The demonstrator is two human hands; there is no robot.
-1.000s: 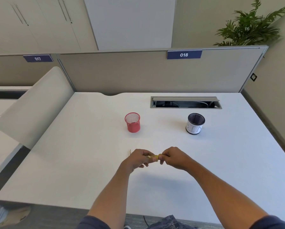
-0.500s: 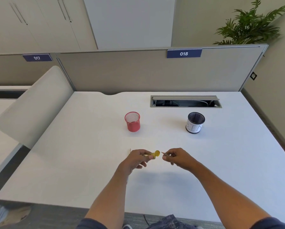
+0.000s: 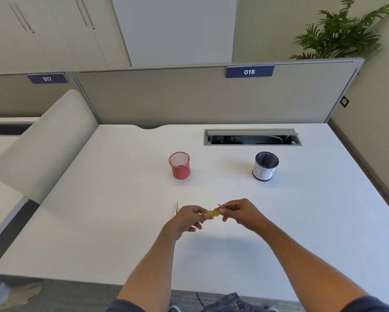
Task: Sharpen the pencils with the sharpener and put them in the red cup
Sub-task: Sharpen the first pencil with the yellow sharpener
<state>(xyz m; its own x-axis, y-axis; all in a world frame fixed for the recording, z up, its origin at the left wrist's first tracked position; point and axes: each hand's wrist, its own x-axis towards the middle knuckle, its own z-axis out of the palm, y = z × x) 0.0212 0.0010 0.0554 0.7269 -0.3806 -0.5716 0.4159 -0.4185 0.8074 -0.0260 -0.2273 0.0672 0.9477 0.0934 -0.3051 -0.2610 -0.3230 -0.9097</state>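
Head view: left hand (image 3: 186, 218) pinches yellow sharpener (image 3: 213, 214), right hand (image 3: 240, 212) pinches pencil (image 3: 220, 206) beside it. Sharpening step; next likely seat tip in, twist, then red cup (image 3: 180, 165)

Head view: over a white desk (image 3: 121, 221), the left hand (image 3: 185, 218) pinches a small yellow sharpener (image 3: 213, 214), while the right hand (image 3: 240, 212) pinches a pencil (image 3: 220, 206) just beside it, tip up. Another pencil (image 3: 176, 209) lies left of the hands. Farther back stand a red cup (image 3: 180, 165) and, well apart, a black cup (image 3: 265, 166).
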